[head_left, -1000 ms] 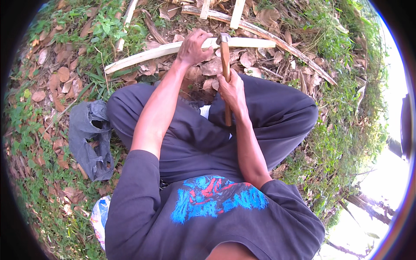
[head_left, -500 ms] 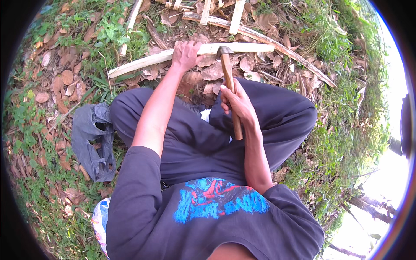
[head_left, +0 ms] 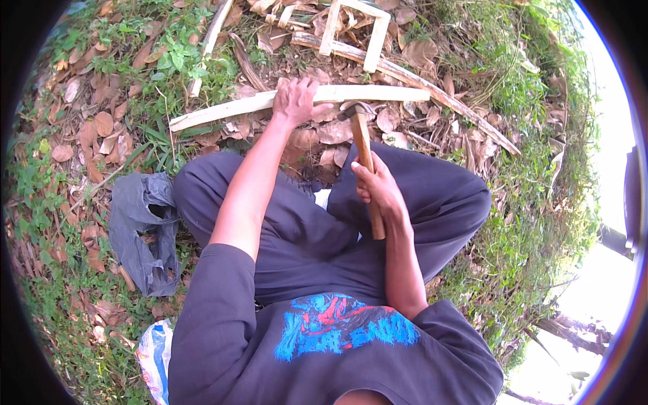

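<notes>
Head view shows the right hand (head_left: pixel 379 192) wrapped tight around the wooden handle of a hammer (head_left: pixel 363 152), gripping it about midway, with the metal head lifted just short of the pale wooden strip (head_left: pixel 290 101). That strip lies across the leaf litter in front of the crossed legs. The left hand (head_left: pixel 295 100) rests on the strip just left of the hammer head, palm down, fingers spread and pressing it to the ground.

The main risk, as I judge it, is the closeness of hammer head and left hand: the thumb side sits just beside the striking spot, so a slightly skewed blow could land on the fingers. The strip lies on loose dry leaves, not firm ground, so it may bounce or roll under a hit. A mid-handle grip gives control but less reach.

Beyond the strip, a small pale wooden frame (head_left: pixel 354 30) and a darker stick (head_left: pixel 412 77) lie near, crowding the far side. Left of the strip there is grass, and a grey cloth (head_left: pixel 145 229) sits well apart by the left knee. The knees hem the swing on both sides; upward is the free direction.
</notes>
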Action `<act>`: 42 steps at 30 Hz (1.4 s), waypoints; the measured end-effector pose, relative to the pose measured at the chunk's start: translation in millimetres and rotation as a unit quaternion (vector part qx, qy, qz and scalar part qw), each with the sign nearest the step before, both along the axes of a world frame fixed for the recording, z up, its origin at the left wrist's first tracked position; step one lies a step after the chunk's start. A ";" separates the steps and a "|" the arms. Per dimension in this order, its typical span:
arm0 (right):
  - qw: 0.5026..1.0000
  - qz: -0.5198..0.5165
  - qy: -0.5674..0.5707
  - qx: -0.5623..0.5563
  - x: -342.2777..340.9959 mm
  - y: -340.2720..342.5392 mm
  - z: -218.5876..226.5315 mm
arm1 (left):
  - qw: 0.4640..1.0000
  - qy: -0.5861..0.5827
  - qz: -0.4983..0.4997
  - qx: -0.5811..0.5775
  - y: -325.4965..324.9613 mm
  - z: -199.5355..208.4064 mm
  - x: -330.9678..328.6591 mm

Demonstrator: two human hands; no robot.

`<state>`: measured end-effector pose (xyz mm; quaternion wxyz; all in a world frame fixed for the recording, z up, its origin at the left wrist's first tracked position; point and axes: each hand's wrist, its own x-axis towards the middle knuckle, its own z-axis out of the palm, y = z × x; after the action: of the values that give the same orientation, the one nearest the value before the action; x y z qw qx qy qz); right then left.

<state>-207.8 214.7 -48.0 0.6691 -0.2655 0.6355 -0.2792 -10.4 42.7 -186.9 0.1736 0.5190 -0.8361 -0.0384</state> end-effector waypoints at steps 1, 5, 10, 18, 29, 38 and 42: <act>0.999 -0.024 -0.020 -0.024 4.6 4.2 -0.5 | 1.000 -0.002 0.007 0.016 0.9 1.9 -1.5; 0.997 -0.057 -0.033 -0.048 1.0 5.6 -5.0 | 0.999 0.031 -0.008 0.035 -4.4 -3.4 1.1; 0.993 -0.066 -0.039 -0.086 -0.1 9.0 -3.7 | 0.998 0.040 0.004 0.053 -7.2 2.0 -1.2; 0.996 -0.012 0.047 -0.076 21.3 -21.0 25.3 | 0.999 0.013 0.005 0.050 -2.6 0.9 1.5; 0.957 0.067 0.261 -0.105 17.6 -36.9 -31.3 | 0.997 0.075 -0.018 0.006 -3.5 -7.1 -0.3; 0.927 0.074 0.308 -0.200 32.2 -51.9 -13.4 | 0.988 0.120 -0.023 -0.096 -3.0 -34.0 0.6; 0.906 0.123 0.353 -0.200 29.1 -55.6 -24.1 | 0.984 0.115 -0.015 -0.137 -2.2 -39.4 2.6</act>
<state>-178.7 159.1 -72.1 0.3629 -0.5508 0.7233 -0.2042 -7.7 40.5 -226.3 0.3369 0.4697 -0.8159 0.0144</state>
